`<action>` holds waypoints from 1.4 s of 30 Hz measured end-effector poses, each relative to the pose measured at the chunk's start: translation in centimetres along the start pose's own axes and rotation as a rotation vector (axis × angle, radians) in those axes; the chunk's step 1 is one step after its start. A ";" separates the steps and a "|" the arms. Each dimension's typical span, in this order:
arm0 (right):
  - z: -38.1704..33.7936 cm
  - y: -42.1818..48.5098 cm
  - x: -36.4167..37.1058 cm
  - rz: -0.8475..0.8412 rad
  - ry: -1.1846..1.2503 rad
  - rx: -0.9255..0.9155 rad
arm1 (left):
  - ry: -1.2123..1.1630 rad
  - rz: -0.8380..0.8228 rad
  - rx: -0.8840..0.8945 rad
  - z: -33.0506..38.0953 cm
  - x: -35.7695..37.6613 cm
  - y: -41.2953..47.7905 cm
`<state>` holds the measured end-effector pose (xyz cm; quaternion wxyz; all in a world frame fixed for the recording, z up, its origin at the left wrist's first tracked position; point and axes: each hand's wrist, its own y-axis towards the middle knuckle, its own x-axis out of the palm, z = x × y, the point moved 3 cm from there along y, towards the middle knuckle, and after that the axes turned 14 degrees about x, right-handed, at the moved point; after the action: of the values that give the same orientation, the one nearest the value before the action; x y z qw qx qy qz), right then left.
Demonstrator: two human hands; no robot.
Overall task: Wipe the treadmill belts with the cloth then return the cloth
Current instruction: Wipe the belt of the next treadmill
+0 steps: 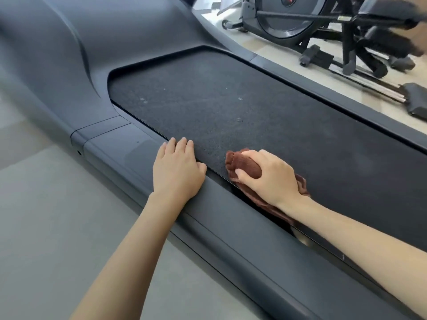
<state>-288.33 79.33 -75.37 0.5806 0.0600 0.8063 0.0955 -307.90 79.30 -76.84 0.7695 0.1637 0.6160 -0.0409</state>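
A black, dusty treadmill belt (231,100) runs diagonally across the head view, with a few pale specks on it. My right hand (268,176) grips a bunched brown cloth (242,163) and holds it down on the near edge of the belt. Part of the cloth trails under my wrist toward the side rail. My left hand (178,167) rests flat on the near grey side rail (231,215), fingers straight, their tips reaching the belt's edge.
The treadmill's grey motor cover (69,54) rises at the upper left. Beyond the far rail (323,88) an elliptical machine (323,26) stands on a light floor. Grey floor (46,227) lies on the near left side.
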 end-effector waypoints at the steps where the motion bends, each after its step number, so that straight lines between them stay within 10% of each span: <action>1: -1.3 1.4 0.9 0.015 0.004 -0.035 | -0.001 -0.018 0.015 -0.7 0.1 0.5; 21: -13.5 21.6 10.1 0.004 0.003 -0.261 | 0.019 -0.029 -0.071 -8.5 -1.6 1.8; 36: 1.7 9.8 1.6 -0.080 0.080 -0.604 | -0.045 -0.151 0.203 -3.5 0.9 8.2; 42: 3.7 15.8 2.3 -0.013 0.090 -0.375 | -0.089 -0.122 0.190 -3.1 1.5 7.7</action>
<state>-285.78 95.50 -75.14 0.5457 -0.0587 0.7998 0.2430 -308.38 87.73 -77.30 0.7732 0.1959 0.5834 -0.1531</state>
